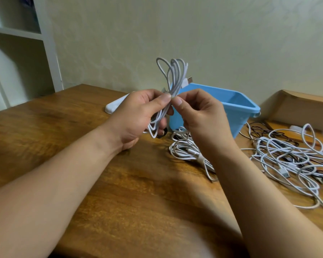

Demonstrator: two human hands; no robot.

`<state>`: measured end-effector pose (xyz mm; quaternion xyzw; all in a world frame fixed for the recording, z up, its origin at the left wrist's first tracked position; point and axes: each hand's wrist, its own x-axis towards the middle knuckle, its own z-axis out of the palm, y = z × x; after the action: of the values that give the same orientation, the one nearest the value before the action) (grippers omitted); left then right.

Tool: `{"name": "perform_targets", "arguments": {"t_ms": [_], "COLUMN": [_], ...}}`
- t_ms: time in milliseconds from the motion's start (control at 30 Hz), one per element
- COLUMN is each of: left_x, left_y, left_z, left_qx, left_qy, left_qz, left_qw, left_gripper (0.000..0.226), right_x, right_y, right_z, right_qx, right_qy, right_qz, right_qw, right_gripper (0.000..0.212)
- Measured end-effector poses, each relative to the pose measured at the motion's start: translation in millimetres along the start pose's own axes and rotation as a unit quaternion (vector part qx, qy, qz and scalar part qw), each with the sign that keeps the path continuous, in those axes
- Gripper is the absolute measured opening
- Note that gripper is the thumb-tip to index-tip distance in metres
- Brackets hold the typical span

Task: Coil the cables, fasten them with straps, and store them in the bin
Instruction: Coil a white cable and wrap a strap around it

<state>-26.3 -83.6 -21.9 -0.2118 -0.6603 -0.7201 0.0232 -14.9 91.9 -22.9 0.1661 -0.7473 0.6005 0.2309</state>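
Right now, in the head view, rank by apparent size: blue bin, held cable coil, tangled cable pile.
1. tangled cable pile and blue bin: look alike, bin partly hidden.
2. held cable coil, though nearest the camera.

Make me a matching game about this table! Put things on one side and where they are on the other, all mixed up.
Things:
1. white coiled cable
2. blue bin
3. tangled cable pile
4. cardboard box

Places:
A. far right, behind the pile
B. pinched by the left hand and right hand
C. on the table, right of the arms
D. behind the hands, near the wall

Pairs: 1-B, 2-D, 3-C, 4-A
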Motion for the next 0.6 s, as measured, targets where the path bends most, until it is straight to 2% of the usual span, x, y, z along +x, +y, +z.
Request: {"name": "perform_targets", "arguments": {"t_ms": [133, 200, 333, 433, 500, 600], "left_x": [-3, -4, -7, -9, -8, -5], "left_y": [5, 7, 7, 7, 7, 5], "left_z": [-1, -2, -2, -1, -2, -2], "left_qx": [-0.099, -0.126, -0.128, -0.188, -0.199, -0.147], "left_qy": [-0.056, -0.092, -0.143, -0.193, -0.224, -0.207], "left_qz": [-0.041, -0.053, -0.055, -0.087, -0.11, -0.093], "left_qw": [0.993, 0.986, 0.98, 0.959, 0.948, 0.963], "left_gripper": [0.037, 0.039, 0.033, 0.042, 0.049, 0.052], "right_x": [4, 5, 5, 4, 2, -3], "right_y": [0, 0, -2, -2, -1, -11], "right_z": [-7, -11, -19, -16, -10, -3], "right_qx": [0.028, 0.052, 0.11, 0.166, 0.204, 0.263], "right_qy": [-0.023, -0.04, -0.144, -0.216, -0.225, -0.194], "right_qz": [0.0, 0.016, 0.045, 0.071, 0.08, 0.096], "right_qw": [0.999, 0.998, 0.983, 0.96, 0.949, 0.94], "right_gripper": [0.002, 0.007, 0.02, 0.024, 0.026, 0.029]}}
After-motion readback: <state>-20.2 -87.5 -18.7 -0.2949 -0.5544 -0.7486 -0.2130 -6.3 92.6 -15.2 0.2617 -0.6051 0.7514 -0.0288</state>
